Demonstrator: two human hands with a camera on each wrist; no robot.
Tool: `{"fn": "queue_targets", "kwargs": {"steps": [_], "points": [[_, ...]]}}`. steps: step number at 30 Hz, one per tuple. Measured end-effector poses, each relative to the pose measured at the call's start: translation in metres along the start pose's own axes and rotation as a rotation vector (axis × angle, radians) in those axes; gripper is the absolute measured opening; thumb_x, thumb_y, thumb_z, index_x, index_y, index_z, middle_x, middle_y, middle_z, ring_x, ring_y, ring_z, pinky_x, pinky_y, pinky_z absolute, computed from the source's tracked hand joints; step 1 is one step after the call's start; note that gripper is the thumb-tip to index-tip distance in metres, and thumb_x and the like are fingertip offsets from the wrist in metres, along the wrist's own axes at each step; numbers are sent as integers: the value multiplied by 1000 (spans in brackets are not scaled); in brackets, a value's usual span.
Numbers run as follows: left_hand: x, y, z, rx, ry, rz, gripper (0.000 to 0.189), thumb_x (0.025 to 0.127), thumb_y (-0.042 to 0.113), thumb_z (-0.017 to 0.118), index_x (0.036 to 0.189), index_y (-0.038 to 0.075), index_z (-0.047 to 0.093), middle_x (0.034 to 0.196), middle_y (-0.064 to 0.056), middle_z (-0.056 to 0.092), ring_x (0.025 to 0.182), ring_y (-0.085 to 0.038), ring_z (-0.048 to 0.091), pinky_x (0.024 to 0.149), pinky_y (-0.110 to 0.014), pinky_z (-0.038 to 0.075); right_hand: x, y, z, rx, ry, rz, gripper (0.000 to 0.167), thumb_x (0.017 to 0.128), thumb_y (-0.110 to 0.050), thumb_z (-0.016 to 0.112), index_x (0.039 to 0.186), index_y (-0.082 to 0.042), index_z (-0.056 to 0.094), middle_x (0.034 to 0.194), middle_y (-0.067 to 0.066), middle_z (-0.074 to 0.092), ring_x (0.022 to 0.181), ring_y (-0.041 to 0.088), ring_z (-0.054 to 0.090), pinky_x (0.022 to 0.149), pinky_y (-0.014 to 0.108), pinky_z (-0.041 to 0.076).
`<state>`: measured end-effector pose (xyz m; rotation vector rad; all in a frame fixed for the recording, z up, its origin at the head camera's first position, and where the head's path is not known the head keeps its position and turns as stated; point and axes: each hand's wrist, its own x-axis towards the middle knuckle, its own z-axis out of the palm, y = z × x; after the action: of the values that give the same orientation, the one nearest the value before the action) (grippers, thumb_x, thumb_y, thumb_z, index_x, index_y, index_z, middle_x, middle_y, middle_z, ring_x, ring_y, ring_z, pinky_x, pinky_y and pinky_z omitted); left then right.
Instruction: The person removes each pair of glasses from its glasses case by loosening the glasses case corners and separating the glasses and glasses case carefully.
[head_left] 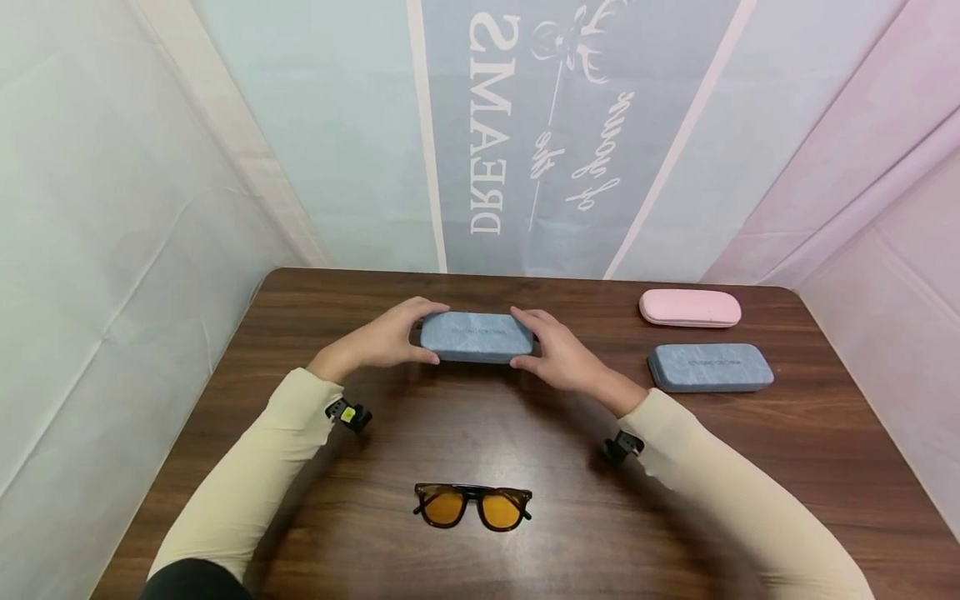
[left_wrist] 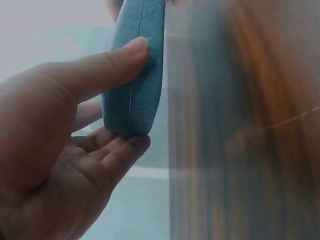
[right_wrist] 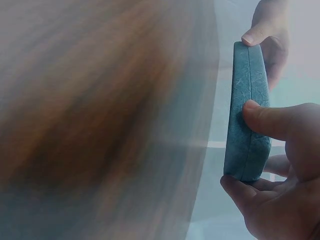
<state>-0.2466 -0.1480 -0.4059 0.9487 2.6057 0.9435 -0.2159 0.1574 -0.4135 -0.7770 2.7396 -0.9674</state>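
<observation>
A blue-grey glasses case [head_left: 477,337], closed, is held level between both hands over the back middle of the table. My left hand [head_left: 390,335] grips its left end, thumb along the near side and fingers at the far side. At the right end my right hand [head_left: 558,350] grips it the same way. In the left wrist view the thumb presses across the seam of the case [left_wrist: 135,90]. The right wrist view shows the case [right_wrist: 246,120] with both hands on it. Sunglasses [head_left: 474,507] with orange lenses and a dark frame lie near the table's front.
On the right side of the brown wooden table [head_left: 360,517] lie a pink glasses case [head_left: 690,308] and, in front of it, a second blue-grey glasses case [head_left: 710,367]. A printed cloth backdrop [head_left: 360,150] hangs behind the table, with pale cloth at both sides.
</observation>
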Motion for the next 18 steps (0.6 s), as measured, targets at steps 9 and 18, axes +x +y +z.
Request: {"fn": "queue_targets", "kwargs": {"steps": [9,18], "points": [[1,-14,-17,-95,13,-63,79,82,6,86,149,-3,45,137,-22,48,125,-35,51,106,-50,45,32,-9,-6,-58,-18,-1,79,93,-17,77,156,1,34,152,22,43,139,34,44,111,48,39],[2,-26,-31,-104,15,-110,79,85,5,83,151,-3,42,143,-25,44,132,-38,46,111,-51,40,60,-13,-4,-78,-47,40,78,94,-19,76,157,-1,34,155,19,42,142,31,41,115,44,35]]}}
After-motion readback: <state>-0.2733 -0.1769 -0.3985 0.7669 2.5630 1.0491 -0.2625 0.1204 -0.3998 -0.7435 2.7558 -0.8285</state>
